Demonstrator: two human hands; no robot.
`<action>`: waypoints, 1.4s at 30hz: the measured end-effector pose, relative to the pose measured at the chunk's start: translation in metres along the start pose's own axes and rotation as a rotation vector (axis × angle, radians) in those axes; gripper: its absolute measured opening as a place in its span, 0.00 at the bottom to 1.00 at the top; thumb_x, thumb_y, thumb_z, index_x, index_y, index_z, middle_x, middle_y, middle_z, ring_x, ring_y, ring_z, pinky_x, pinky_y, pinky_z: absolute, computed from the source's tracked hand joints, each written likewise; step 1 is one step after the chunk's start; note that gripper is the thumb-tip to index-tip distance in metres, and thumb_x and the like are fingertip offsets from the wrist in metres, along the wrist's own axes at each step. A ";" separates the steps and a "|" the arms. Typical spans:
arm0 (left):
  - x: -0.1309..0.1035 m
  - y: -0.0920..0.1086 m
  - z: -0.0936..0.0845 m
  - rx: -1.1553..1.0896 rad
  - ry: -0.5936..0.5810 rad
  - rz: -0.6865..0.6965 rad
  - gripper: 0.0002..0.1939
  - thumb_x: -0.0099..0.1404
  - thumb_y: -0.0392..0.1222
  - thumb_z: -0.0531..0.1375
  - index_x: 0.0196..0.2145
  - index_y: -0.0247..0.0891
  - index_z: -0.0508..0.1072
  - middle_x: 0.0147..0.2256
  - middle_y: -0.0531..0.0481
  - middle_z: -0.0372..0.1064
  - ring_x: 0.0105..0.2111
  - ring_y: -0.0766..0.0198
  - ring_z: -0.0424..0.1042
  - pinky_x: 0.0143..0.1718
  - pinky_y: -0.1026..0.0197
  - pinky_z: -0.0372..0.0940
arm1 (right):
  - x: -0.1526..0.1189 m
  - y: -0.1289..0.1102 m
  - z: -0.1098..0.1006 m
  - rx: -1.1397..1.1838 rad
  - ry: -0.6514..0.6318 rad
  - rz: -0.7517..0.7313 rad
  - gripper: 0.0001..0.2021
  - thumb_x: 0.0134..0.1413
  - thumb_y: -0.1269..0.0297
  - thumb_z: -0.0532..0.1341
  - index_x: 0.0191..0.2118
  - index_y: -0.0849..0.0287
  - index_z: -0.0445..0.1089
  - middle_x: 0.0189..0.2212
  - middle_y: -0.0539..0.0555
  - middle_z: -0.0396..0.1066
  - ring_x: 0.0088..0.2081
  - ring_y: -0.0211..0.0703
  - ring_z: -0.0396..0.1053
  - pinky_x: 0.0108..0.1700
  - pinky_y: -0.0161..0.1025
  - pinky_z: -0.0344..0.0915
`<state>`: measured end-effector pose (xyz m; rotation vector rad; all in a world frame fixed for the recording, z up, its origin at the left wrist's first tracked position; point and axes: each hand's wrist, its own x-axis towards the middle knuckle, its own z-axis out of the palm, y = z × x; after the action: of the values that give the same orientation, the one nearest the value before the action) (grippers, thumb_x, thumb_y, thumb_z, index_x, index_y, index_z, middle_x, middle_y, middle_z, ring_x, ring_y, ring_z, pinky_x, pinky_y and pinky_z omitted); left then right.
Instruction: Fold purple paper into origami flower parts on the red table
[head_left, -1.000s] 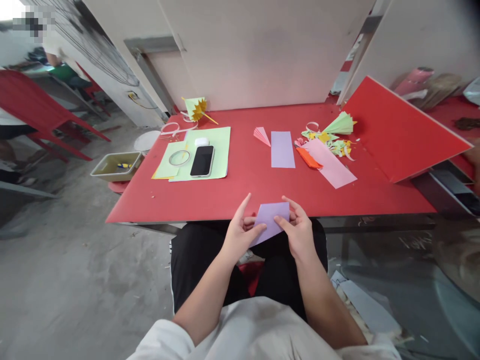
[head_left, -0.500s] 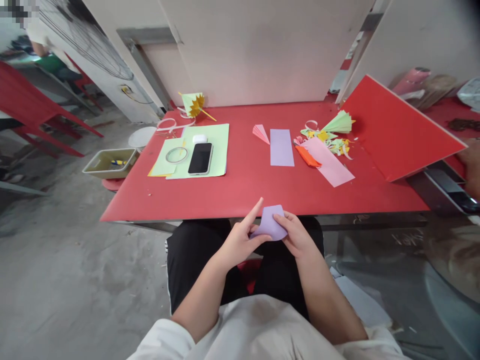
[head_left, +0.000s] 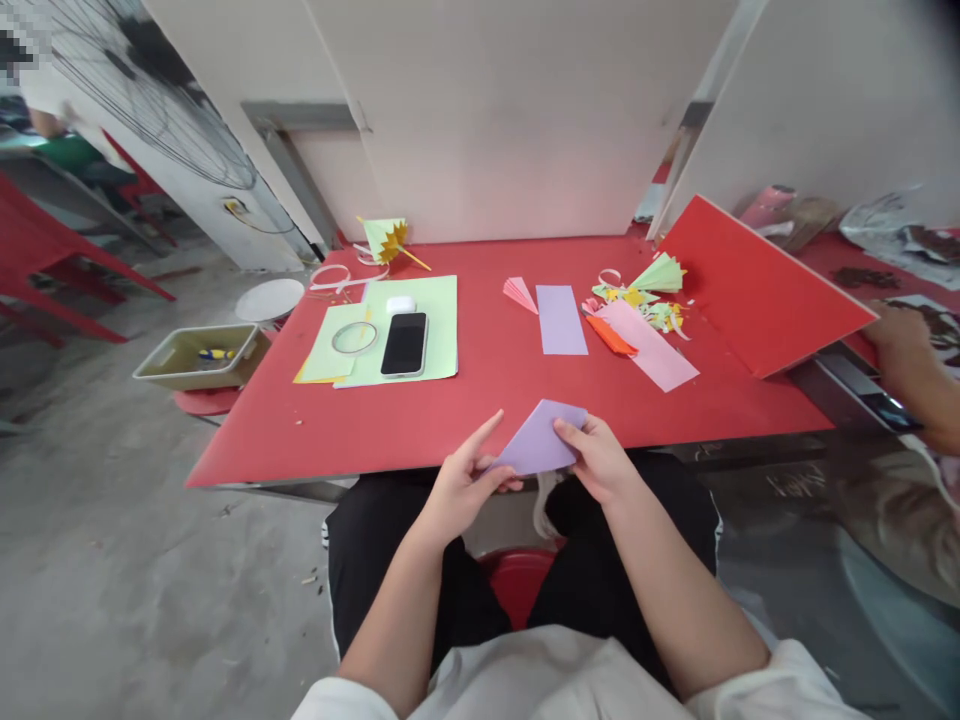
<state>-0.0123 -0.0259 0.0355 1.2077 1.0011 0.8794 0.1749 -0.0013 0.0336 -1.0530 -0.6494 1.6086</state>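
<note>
Near the front edge of the red table (head_left: pixel 420 435), a purple paper (head_left: pixel 538 442) is stretched between my two hands. My left hand (head_left: pixel 471 482) pinches its left corner between thumb and fingers, with the index finger raised. The right side of the sheet is gripped by my right hand (head_left: pixel 596 455), thumb on top. Beyond them lies a flat purple rectangle (head_left: pixel 562 320), with a pleated pink fan (head_left: pixel 519 294) at its left. An orange cutter (head_left: pixel 611 335) rests by a pink strip (head_left: pixel 660 350).
Left on the table are green sheets (head_left: pixel 442 330) with a phone (head_left: pixel 405 344), a tape roll (head_left: pixel 354 338) and a white case (head_left: pixel 401 304). Pleated green paper (head_left: pixel 661 274) and scraps sit at right, before a red board (head_left: pixel 765 285). Another person's arm (head_left: pixel 919 370) is beyond the board.
The purple paper has opened out wider between my hands, and my left hand has shifted slightly left. The whole view has shifted. At the right, the other person's arm shows more.
</note>
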 end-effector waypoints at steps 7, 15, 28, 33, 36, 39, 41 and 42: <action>0.032 0.041 -0.024 0.065 -0.080 0.117 0.34 0.61 0.41 0.58 0.62 0.41 0.50 0.30 0.50 0.76 0.33 0.63 0.75 0.40 0.60 0.68 | 0.049 -0.028 0.008 0.053 -0.142 -0.049 0.18 0.42 0.63 0.68 0.42 0.51 0.71 0.33 0.47 0.75 0.34 0.36 0.71 0.38 0.33 0.66; 0.106 0.058 -0.067 0.297 -0.205 0.056 0.35 0.57 0.40 0.61 0.60 0.43 0.55 0.27 0.52 0.76 0.30 0.64 0.74 0.35 0.60 0.67 | 0.113 -0.053 -0.015 -0.271 -0.251 -0.028 0.17 0.37 0.63 0.70 0.38 0.54 0.73 0.33 0.49 0.75 0.33 0.37 0.71 0.39 0.35 0.65; 0.117 0.010 -0.057 0.723 0.124 0.327 0.11 0.62 0.43 0.56 0.38 0.41 0.77 0.36 0.50 0.76 0.37 0.60 0.75 0.39 0.62 0.67 | 0.112 -0.035 -0.022 -1.045 -0.092 -0.900 0.06 0.50 0.66 0.62 0.36 0.51 0.74 0.36 0.51 0.74 0.44 0.45 0.68 0.48 0.46 0.64; 0.115 -0.001 -0.054 0.959 0.210 0.771 0.10 0.64 0.37 0.54 0.37 0.41 0.76 0.38 0.50 0.76 0.36 0.64 0.75 0.37 0.63 0.68 | 0.103 -0.036 -0.021 -1.232 -0.109 -1.193 0.04 0.52 0.67 0.61 0.30 0.53 0.74 0.29 0.50 0.75 0.40 0.43 0.68 0.45 0.44 0.65; 0.113 -0.002 -0.049 1.056 0.223 0.903 0.09 0.63 0.35 0.56 0.38 0.41 0.75 0.42 0.48 0.74 0.40 0.62 0.74 0.42 0.60 0.67 | 0.106 -0.034 -0.025 -1.346 -0.063 -1.240 0.06 0.54 0.68 0.60 0.30 0.53 0.74 0.31 0.51 0.75 0.41 0.44 0.67 0.46 0.44 0.63; 0.108 -0.004 -0.038 1.132 0.093 0.896 0.09 0.63 0.36 0.55 0.39 0.42 0.74 0.43 0.48 0.74 0.44 0.60 0.72 0.50 0.54 0.61 | 0.110 -0.030 -0.030 -1.500 -0.097 -1.146 0.10 0.56 0.70 0.56 0.32 0.53 0.74 0.32 0.52 0.75 0.40 0.45 0.66 0.44 0.43 0.61; 0.105 -0.008 -0.030 1.136 -0.014 0.866 0.10 0.64 0.38 0.55 0.40 0.42 0.74 0.43 0.48 0.74 0.45 0.59 0.71 0.53 0.52 0.58 | 0.111 -0.027 -0.033 -1.561 -0.167 -1.054 0.12 0.57 0.72 0.54 0.33 0.55 0.74 0.32 0.54 0.74 0.40 0.45 0.66 0.43 0.42 0.61; 0.105 -0.011 -0.026 1.134 -0.055 0.840 0.11 0.64 0.39 0.55 0.42 0.42 0.73 0.44 0.47 0.73 0.46 0.59 0.71 0.54 0.51 0.58 | 0.112 -0.025 -0.034 -1.575 -0.200 -1.013 0.12 0.57 0.72 0.53 0.34 0.56 0.74 0.32 0.54 0.74 0.39 0.45 0.66 0.42 0.41 0.61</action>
<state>-0.0029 0.0790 0.0084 2.7262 0.9438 0.8793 0.2107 0.1090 0.0048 -1.1794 -2.2829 0.0557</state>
